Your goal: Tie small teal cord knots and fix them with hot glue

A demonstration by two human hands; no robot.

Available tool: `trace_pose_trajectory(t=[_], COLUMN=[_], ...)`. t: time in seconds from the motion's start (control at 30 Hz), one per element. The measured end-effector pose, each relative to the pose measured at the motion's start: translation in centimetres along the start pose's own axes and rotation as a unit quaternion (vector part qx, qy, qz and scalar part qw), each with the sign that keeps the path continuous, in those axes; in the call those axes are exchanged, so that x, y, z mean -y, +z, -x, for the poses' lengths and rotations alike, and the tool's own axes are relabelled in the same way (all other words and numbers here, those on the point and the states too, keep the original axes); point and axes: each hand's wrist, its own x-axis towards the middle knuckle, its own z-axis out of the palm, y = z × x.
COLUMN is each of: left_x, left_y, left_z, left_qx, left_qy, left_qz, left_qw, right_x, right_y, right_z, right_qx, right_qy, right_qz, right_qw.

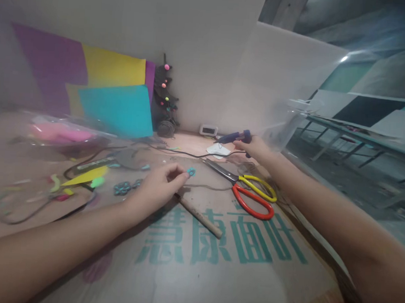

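L hand [162,183] w/ grip pinching teal pc. [191,171], R hand [260,148] w/ grip round glue gun [231,137].

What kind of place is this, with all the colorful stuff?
It looks like a craft corner, perhaps in a workshop: there are big scissors, a turquoise sheet, and what seems a blue glue gun in the right hand.

A small teal loop-petalled flower [191,171] sat pinched between the thumb and fingertips of the left hand [162,183], while a dark blue glue gun [235,137], nozzle pointing left, was gripped in the right hand [258,149] farther back.
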Motion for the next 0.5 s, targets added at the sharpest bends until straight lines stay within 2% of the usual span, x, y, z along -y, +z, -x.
trace_pose_trajectory(t=[0.07, 0.17, 0.33, 0.4, 0.47, 0.5], left_x=[0.5, 1.1, 0.9, 0.7, 0.4, 0.3], left_y=[-0.2, -0.3, -0.2, -0.1, -0.1, -0.1], left_z=[-0.3, -0.7, -0.7, -0.6, -0.4, -0.3], left_qx=[-0.032, -0.050, -0.043, -0.043, -0.042, -0.038], left_qy=[-0.004, -0.019, 0.001, 0.007, 0.015, 0.020], left_qz=[0.029, 0.054, 0.041, 0.028, 0.014, 0.011], left_qw=[0.999, 0.997, 0.998, 0.999, 0.999, 0.999], right_x=[-0.9, -1.6, -2.1, -1.6, -0.2, 0.8], right_y=[0.8, 1.2, -0.8, -1.8, -2.3, -2.2], right_z=[-0.5, -0.3, 1.3, 2.7, 4.7, 6.0], right_qx=[0.002, 0.024, 0.028, -0.002, -0.045, -0.040], right_qy=[0.006, -0.001, -0.043, -0.097, -0.141, -0.170], right_qz=[0.026, 0.061, 0.142, 0.257, 0.316, 0.324], right_qw=[1.000, 0.998, 0.989, 0.962, 0.937, 0.930])
